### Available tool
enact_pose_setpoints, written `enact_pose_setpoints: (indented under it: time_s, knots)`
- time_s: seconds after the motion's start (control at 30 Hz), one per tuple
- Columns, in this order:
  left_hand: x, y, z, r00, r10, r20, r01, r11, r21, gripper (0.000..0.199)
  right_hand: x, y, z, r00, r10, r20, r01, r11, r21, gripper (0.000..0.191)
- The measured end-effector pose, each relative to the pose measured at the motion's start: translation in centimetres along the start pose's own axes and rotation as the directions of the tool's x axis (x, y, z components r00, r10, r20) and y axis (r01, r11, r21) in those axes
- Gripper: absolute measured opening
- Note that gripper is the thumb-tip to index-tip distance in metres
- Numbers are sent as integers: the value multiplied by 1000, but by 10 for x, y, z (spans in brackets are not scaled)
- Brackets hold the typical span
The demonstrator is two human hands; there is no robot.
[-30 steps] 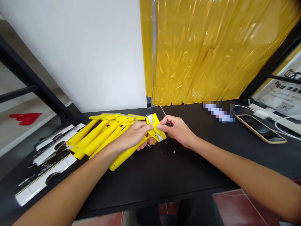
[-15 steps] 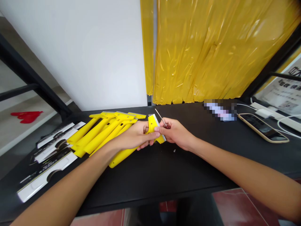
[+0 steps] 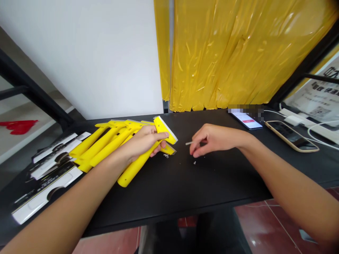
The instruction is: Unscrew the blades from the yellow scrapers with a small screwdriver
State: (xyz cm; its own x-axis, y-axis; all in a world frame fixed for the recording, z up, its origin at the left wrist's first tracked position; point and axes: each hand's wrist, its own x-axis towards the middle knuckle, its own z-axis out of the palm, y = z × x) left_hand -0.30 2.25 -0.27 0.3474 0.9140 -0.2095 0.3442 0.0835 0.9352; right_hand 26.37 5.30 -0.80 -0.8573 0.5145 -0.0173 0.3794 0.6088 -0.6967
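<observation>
Fingers of my left hand (image 3: 144, 141) wrap the neck of a yellow scraper (image 3: 164, 129), thumb pressed along its head, blade edge toward the upper right. Fingers of my right hand (image 3: 212, 137) curl around a screwdriver (image 3: 188, 143), of which I see only the pale shaft; the fingertips stand just above a small screw (image 3: 194, 162) on the black table (image 3: 185, 192). Below the left hand shows another bladed head (image 3: 167, 149); which handle it joins, I cannot tell. To its left, further yellow scrapers (image 3: 108, 148) lie side by side, then black-and-white cartons (image 3: 43, 194). At right: a lit smartphone (image 3: 246, 120), a dark-screened phone in a tan case (image 3: 290, 135), and a white power strip (image 3: 324, 130) with cables. Behind the table, a white panel (image 3: 106, 56) adjoins wrinkled yellow plastic sheeting (image 3: 227, 53); a printed poster (image 3: 317, 102) leans at far right. Left, a pale shelf (image 3: 16, 148) bears a red object (image 3: 21, 127). Below, reddish floor tiles (image 3: 254, 225).
</observation>
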Motion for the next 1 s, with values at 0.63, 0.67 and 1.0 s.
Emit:
enact_pose_setpoints:
  time_s: [0.63, 0.67, 1.0]
  knots:
    - [5, -1, -3, 999, -29, -40, 28, 1000, -8, 32, 16, 2, 25, 989, -136, -62, 115, 955, -273, 11]
    - [6, -2, -3, 998, -34, -47, 34, 999, -18, 32, 19, 2, 30, 980, -170, -105, 136, 952, -275, 14]
    - [5, 0, -5, 996, -29, -84, 27, 999, -23, 28, 31, -1, 61, 961, -242, -134, 174, 906, -387, 27]
